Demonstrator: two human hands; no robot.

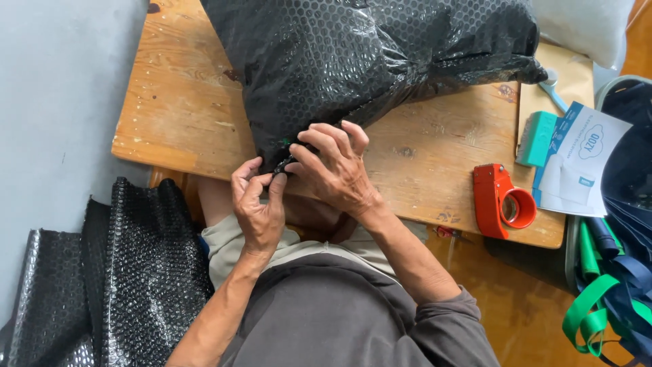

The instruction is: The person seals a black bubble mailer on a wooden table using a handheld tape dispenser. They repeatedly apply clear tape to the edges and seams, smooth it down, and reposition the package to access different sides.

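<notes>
- Large parcel (367, 61) wrapped in black bubble wrap, glossy, honeycomb pattern of bubbles catching the light; it lies on the wooden desk (183, 109), filling the middle of the far part and running past the far edge of the view
- Wrap bunched and creased toward the parcel's right end, where the folds gather into a pinched waist
- Lowest corner of the parcel tapers to a point that reaches the near edge of the desk, right in front of the person
- Left hand (258, 204) closed in a pinch, thumb against fingertips, gripping the tip of that corner from below
- Right hand (333, 170) curled over the same corner from above, fingers bent and pressing on the wrap; both hands touching each other at the corner
- A small dark bit and a speck of green show between the fingertips; too small to tell what they are
- Red tape dispenser (502, 200) near the desk's near right corner, well apart from the hands
- Teal block (538, 138) and white-and-blue printed papers (577, 163) at the right edge of the desk
- Loose sheet of black bubble wrap (129, 272) on the floor, left of the person, below the desk's near left corner
</notes>
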